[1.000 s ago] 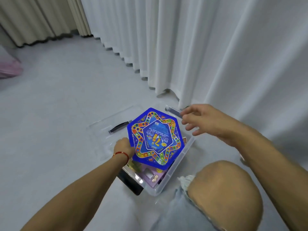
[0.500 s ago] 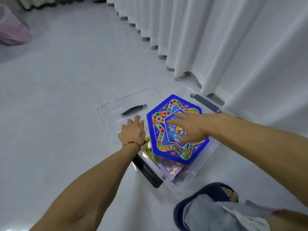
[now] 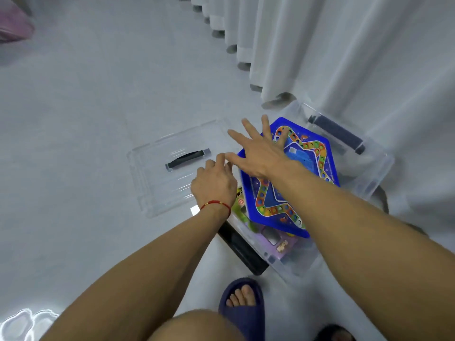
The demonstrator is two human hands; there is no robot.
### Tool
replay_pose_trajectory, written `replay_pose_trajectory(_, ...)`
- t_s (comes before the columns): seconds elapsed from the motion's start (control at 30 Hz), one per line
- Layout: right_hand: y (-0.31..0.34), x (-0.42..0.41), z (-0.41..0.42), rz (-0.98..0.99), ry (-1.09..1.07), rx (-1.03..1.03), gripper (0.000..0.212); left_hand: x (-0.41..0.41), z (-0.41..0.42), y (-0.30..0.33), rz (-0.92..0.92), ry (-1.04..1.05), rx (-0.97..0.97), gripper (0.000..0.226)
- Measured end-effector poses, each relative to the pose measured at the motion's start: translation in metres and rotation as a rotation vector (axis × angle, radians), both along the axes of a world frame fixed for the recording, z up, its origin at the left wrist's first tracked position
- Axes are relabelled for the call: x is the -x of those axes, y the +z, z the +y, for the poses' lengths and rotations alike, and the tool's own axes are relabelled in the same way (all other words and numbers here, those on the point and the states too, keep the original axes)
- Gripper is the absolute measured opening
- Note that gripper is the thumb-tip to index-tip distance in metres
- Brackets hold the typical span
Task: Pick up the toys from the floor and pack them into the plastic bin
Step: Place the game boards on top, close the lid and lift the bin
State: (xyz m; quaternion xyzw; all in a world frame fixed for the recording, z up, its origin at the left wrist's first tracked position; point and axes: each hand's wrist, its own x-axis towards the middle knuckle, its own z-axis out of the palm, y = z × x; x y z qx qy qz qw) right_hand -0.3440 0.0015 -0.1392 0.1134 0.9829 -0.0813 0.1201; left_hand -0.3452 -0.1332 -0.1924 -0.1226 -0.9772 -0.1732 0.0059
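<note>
Bin: a clear plastic bin sits on the pale floor, close against the white curtain; a dark handle runs along its far rim and a black one along its near end.
Game board: a blue six-sided game board with a coloured star track lies tilted on top of the bin's contents, its left edge past the bin's left rim.
Other toys: under the board lie a purple flat piece and a yellow-green box, both inside the bin and partly hidden.
Lid: the clear lid lies flat on the floor just left of the bin, its black handle facing up.
Right hand: the right hand reaches over the left part of the game board with fingers spread and straight, holding nothing; whether it touches the board cannot be told.
Left hand: the left hand, a red string bracelet at its wrist, is over the lid's right edge beside the board, fingers bent; whether they grasp anything cannot be told.
Feet: one foot in a dark blue slipper stands on the floor near the bin's near end.
Corner: something pink lies blurred at the far left.
</note>
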Motion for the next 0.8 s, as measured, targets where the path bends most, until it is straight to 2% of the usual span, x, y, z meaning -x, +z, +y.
replay_pose_trajectory(0.07,-0.018,0.013,0.001,0.025,-0.088,0.024,0.059,0.004,0.001,-0.001,-0.021,0.016,-0.062,0.04)
replay_pose_trajectory(0.17,-0.038,0.009,-0.001,0.174,-0.161,0.04,0.048,0.004,-0.001,0.006,-0.079,0.033,-0.166,0.041)
replay_pose_trajectory(0.27,-0.05,0.007,-0.005,0.254,-0.155,0.014,0.047,0.019,-0.008,0.012,-0.32,0.045,-0.4,0.036)
replay_pose_trajectory(0.33,-0.053,0.008,-0.005,0.275,-0.163,0.015,0.047,0.056,-0.013,0.004,-0.455,0.148,-0.53,0.028)
replay_pose_trajectory(0.4,-0.056,0.007,-0.005,0.284,-0.162,0.028,0.045,0.097,-0.027,-0.021,-0.479,0.172,-0.36,0.029)
replay_pose_trajectory(0.5,-0.059,0.008,-0.004,0.291,-0.167,0.043,0.043,0.142,-0.052,-0.072,-0.476,-0.024,0.017,0.053)
replay_pose_trajectory(0.57,-0.061,0.009,-0.003,0.287,-0.169,0.037,0.043,0.16,-0.061,-0.104,-0.442,-0.121,0.182,0.061)
replay_pose_trajectory(0.67,-0.064,0.011,-0.002,0.285,-0.159,0.029,0.044,0.173,-0.059,-0.135,-0.428,-0.12,0.242,0.059)
replay_pose_trajectory(0.8,-0.064,0.011,-0.001,0.283,-0.167,0.046,0.042,0.186,-0.048,-0.149,-0.286,-0.099,0.354,0.038)
